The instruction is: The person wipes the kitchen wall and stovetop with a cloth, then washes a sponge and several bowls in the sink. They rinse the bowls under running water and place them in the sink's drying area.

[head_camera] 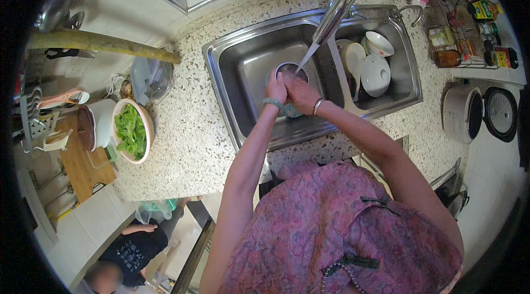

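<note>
Water runs from the chrome faucet [339,8] into a round metal-rimmed container [291,65] above the larger basin of the steel sink [244,54]. My left hand [278,89], with a green bangle at its wrist, grips the container's left side. My right hand [303,94], wearing a bracelet, is at the container's near right side, its fingers partly inside under the stream; whether it grips the wall is unclear. A greenish thing [293,111] shows below my hands, mostly hidden. In the smaller basin lie a white lid [375,75], bowls [379,43] and a plate [352,58].
A basin of leafy greens [148,122] stands left on the speckled counter [188,116], near a wooden cutting board [89,172] and plastic containers [143,81]. At right are a spice rack [472,64] and an open rice cooker [459,114]. Another person [134,248] is at lower left.
</note>
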Tool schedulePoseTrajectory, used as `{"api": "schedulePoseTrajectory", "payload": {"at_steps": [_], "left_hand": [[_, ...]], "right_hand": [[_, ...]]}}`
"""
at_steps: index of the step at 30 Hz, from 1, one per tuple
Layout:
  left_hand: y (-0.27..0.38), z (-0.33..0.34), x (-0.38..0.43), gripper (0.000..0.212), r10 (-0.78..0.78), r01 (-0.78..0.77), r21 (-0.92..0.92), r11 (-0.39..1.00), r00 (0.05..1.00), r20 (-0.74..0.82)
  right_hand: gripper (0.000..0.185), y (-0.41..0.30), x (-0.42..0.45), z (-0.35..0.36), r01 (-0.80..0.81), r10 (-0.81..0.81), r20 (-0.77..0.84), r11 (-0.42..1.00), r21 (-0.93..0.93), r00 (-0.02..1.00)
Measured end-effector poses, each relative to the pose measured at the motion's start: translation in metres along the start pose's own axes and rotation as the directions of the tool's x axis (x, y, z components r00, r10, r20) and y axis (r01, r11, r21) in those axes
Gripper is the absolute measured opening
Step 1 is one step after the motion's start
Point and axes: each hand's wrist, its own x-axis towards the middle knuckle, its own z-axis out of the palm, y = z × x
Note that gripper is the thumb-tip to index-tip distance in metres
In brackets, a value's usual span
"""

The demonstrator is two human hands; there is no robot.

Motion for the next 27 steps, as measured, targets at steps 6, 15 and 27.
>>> {"api": "schedulePoseTrajectory", "payload": {"at_steps": [6, 15, 27], "left_hand": [[-0.003, -0.018, -0.002, 0.038, 0.025, -0.031, 0.083, 0.996, 0.997, 0.069], [0.016, 0.022, -0.009, 0.043, 0.042, -0.095, -0.327, 0.94, 0.985, -0.165], [0.013, 0.003, 0.029, 0.055, 0.024, 0.239, -0.535, 0.81, 0.899, 0.437]], "right_hand": [[0.031, -0.016, -0.016, -0.035, -0.011, -0.016, 0.324, 0.997, 0.083, 0.946], [0.019, 0.005, 0.006, 0.021, -0.27, 0.377, 0.024, 0.616, 0.74, 0.926], [0.027, -0.013, -0.019, -0.012, -0.137, 0.464, 0.342, -0.42, 0.897, 0.817]]}}
